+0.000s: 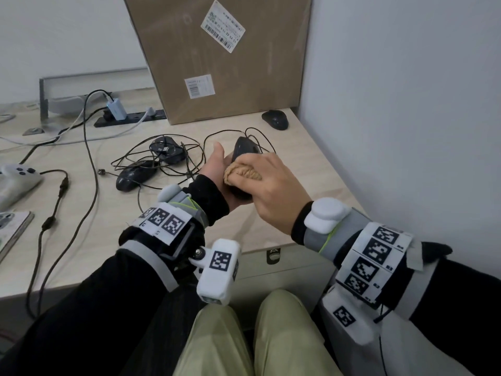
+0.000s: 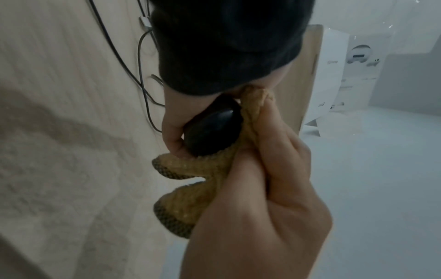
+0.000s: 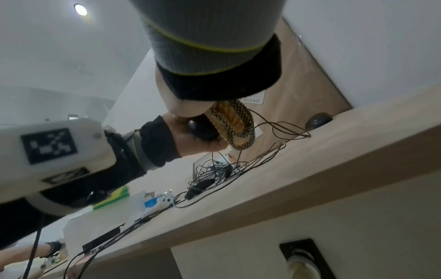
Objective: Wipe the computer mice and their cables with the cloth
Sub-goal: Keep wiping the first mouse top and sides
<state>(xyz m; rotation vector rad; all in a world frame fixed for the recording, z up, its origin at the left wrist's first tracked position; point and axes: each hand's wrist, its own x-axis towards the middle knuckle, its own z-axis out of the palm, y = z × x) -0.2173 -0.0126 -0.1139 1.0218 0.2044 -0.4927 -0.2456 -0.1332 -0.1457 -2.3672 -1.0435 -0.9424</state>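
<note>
A black wired mouse (image 1: 244, 149) is lifted above the desk (image 1: 311, 169), gripped from below by my left hand (image 1: 217, 169). My right hand (image 1: 273, 183) grips a bunched tan cloth (image 1: 244, 173) and presses it on the mouse's back half. The left wrist view shows the mouse (image 2: 212, 130) between the left fingers (image 2: 171, 132) and the cloth (image 2: 190, 188). In the right wrist view the cloth (image 3: 236, 124) wraps beside the mouse (image 3: 201, 130). Two more wired mice (image 1: 135, 176) (image 1: 166, 149) lie in a tangle of cables (image 1: 189, 161). A cordless-looking mouse (image 1: 275, 119) sits by the wall.
A large cardboard box (image 1: 225, 55) leans at the back of the desk. A power strip (image 1: 130, 118) with plugged chargers lies to its left. A white game controller (image 1: 16, 177) and long cables occupy the left side. A wall (image 1: 406, 104) bounds the right.
</note>
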